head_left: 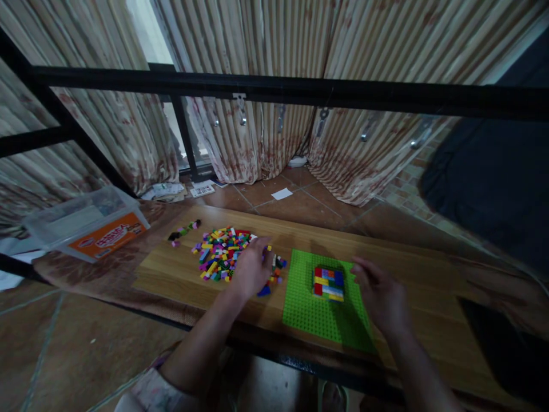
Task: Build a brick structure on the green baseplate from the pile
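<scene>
My left hand (pixel 252 269) is over the right side of a pile of small coloured toy bricks (pixel 221 254). Its thumb and forefinger look apart, near a tiny yellow piece, and the hand hides part of the pile. On a green studded baseplate (pixel 300 309) sits a low block of joined bricks (pixel 328 284) in red, yellow, blue and white. Beside the plate's right edge hovers my right hand (pixel 384 294), fingers curled and thumb against forefinger. Whatever is in that pinch, if anything, is too small to see.
Everything lies on a wooden board (pixel 171 274) on a low table. Left of it stands a clear plastic box (pixel 86 223) with an orange label. A few joined pieces (pixel 185 230) lie left of the pile. A dark flat object (pixel 493 332) is at the right. A black rail (pixel 274 88) crosses behind.
</scene>
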The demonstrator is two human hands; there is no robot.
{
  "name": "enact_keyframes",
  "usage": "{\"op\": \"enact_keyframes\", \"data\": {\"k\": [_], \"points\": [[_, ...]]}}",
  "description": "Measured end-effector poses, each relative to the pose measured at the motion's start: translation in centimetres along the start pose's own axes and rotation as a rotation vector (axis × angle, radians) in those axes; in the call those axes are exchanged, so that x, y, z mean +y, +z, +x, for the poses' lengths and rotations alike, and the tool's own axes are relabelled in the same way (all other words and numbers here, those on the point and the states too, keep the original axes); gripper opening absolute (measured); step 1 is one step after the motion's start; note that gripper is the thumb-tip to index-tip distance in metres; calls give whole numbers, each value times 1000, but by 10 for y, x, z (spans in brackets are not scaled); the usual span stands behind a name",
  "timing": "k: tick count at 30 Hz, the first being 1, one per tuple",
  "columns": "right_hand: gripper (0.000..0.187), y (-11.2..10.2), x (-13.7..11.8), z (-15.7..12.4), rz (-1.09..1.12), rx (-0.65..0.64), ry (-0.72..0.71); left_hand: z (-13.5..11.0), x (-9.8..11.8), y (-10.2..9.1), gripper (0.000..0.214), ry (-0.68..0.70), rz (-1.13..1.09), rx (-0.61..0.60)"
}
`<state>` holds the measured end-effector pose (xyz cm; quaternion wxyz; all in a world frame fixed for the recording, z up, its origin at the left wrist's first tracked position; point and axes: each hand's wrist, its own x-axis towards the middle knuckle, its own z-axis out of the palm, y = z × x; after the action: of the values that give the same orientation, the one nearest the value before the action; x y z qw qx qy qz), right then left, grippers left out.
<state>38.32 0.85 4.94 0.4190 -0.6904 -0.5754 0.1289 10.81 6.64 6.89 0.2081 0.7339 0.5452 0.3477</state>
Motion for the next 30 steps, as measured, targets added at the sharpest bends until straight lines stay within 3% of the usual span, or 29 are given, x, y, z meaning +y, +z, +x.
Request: {"op": "enact_keyframes", "data": {"k": [4, 8, 12, 15, 20, 26, 30], "points": [[30, 20, -26, -14, 40, -54, -98, 5, -21, -37, 32, -150, 87, 96], [24, 47, -52, -32, 60, -176, -254, -2, -34, -53, 33, -214, 146, 102], [23, 75, -71, -50, 68, -338, -384, -6, -42, -62, 27, -252, 200, 52], [24, 92, -79, -56, 45, -398, -418, -9, -45, -68, 21, -244, 295, -59], [24, 108, -78, -49, -74, -345, -366, -13, -49, -70, 25, -202, 344, -208], [23, 113, -60, -41, -155, -330, -352, -12, -68, -79, 20, -322, 435, -171], [21, 112, -54, -41, -213, -318, -376, -14, -73, -72, 25, -265, 404, -154]]}}
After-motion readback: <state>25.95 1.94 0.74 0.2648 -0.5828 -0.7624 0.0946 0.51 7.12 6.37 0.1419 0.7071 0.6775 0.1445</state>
